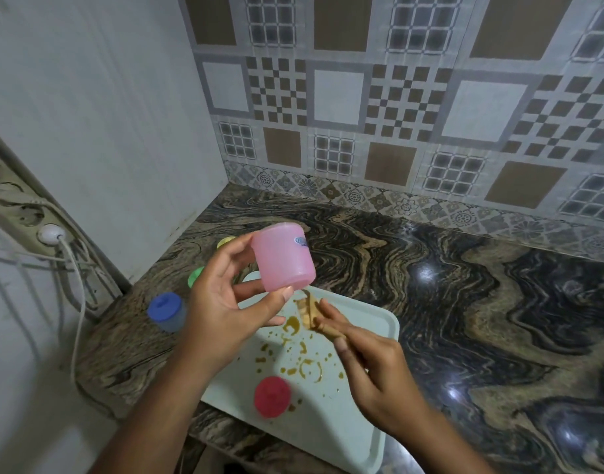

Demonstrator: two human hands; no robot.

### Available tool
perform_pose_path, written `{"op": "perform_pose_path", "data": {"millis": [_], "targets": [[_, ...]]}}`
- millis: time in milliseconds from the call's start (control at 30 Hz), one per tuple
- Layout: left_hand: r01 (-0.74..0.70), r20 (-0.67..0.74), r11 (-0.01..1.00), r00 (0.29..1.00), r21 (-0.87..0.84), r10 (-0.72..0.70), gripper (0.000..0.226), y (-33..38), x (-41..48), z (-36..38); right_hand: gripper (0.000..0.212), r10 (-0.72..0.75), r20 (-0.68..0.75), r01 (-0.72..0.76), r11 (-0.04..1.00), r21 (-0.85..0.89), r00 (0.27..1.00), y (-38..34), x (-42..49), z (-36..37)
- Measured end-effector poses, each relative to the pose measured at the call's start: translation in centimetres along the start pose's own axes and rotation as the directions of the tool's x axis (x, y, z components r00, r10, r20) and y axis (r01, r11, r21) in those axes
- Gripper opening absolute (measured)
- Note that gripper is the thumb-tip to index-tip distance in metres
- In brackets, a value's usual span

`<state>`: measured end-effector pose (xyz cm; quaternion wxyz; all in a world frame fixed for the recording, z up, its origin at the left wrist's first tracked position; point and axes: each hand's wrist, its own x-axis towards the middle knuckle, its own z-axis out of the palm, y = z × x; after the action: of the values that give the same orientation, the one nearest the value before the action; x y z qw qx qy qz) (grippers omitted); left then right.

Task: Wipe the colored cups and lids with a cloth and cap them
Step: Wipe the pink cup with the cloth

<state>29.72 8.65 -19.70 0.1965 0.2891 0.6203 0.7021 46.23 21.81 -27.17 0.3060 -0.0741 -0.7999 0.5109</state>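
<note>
Gripping a translucent pink plastic cup (283, 256) in the left hand (225, 302), tilted above the far left corner of the pale plastic tray (376, 323). Pinching what seems a crumpled brown-stained cloth (309, 311) in the right hand (372, 364), just beside the cup. Near the tray's left edge, a round red lid (272, 396).

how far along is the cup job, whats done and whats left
Looks done: the blue cup stands capped on the counter; a green lid and a yellow lid show behind the left hand. In hand: the left hand holds the pink cup while the right hand pinches a stained cloth just below it. Left: the red lid lies loose on the stained tray, not yet on a cup.
</note>
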Motion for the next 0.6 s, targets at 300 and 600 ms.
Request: {"op": "perform_pose_path", "data": {"millis": [300,600], "targets": [[-0.021,0.031,0.998,0.999,0.053,0.02,0.095,-0.5,-0.4,0.7,0.038,0.151,-0.305,-0.072,0.964,0.255,0.94,-2.8,5.4,-2.0],[-0.036,0.018,0.991,0.999,0.129,0.034,0.086,-0.7,-0.3,1.2,0.039,-0.174,-0.087,0.163,0.98,-0.117,0.981,-4.1,6.7,-0.1]]}}
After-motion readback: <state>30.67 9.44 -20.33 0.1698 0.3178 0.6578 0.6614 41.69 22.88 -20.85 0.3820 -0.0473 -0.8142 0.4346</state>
